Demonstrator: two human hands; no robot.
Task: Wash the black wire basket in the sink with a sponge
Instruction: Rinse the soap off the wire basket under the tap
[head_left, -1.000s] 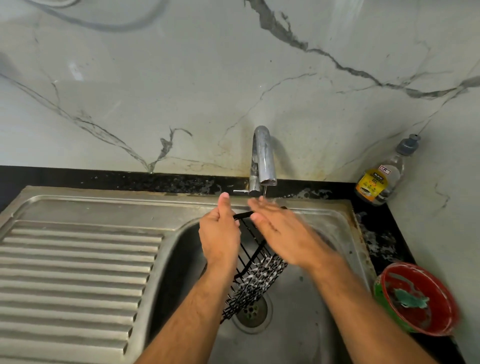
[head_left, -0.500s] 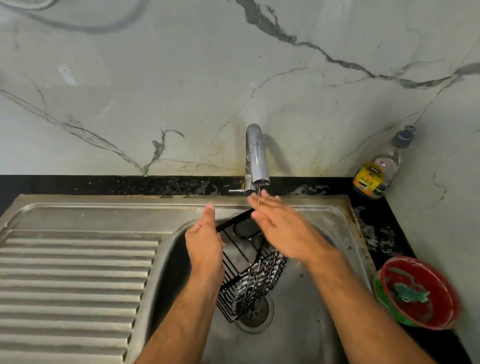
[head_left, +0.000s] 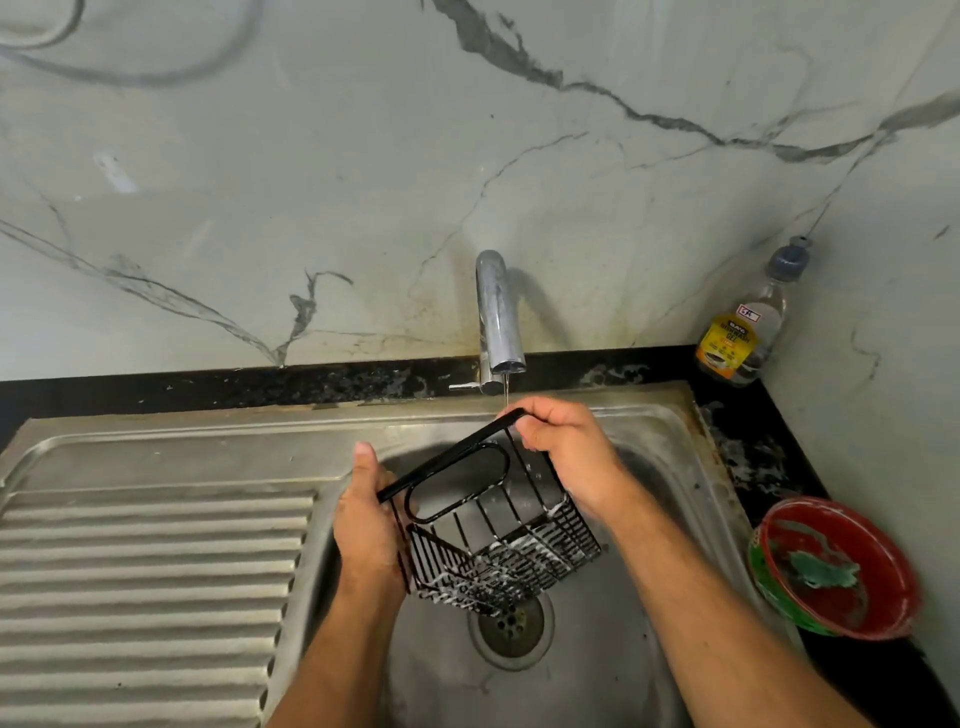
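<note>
Both hands are closed on the black wire basket (head_left: 498, 525), which is held tilted over the sink (head_left: 649, 447), above the drain (head_left: 511, 623). One side of the basket is gripped by the left hand (head_left: 366, 525), thumb pointing up along the frame; the top bar at the far corner is pinched by the curled fingers of the right hand (head_left: 566, 452). White suds are seen clinging to the lower wires of the basket.

Behind the sink, a marble-patterned wall (head_left: 363, 182) is seen. A ribbed draining board (head_left: 145, 597) is joined to the sink on the left. A thin stream of water is let down from the chrome tap (head_left: 496, 317) onto the basket's top corner, just beside the right hand. On the dark bench (head_left: 753, 431) to the right, a red and green bowl (head_left: 836, 566) is set, with a green sponge (head_left: 821, 569) lying inside it. A bottle of dishwash gel (head_left: 743, 327) is stood in the far corner against the wall.
</note>
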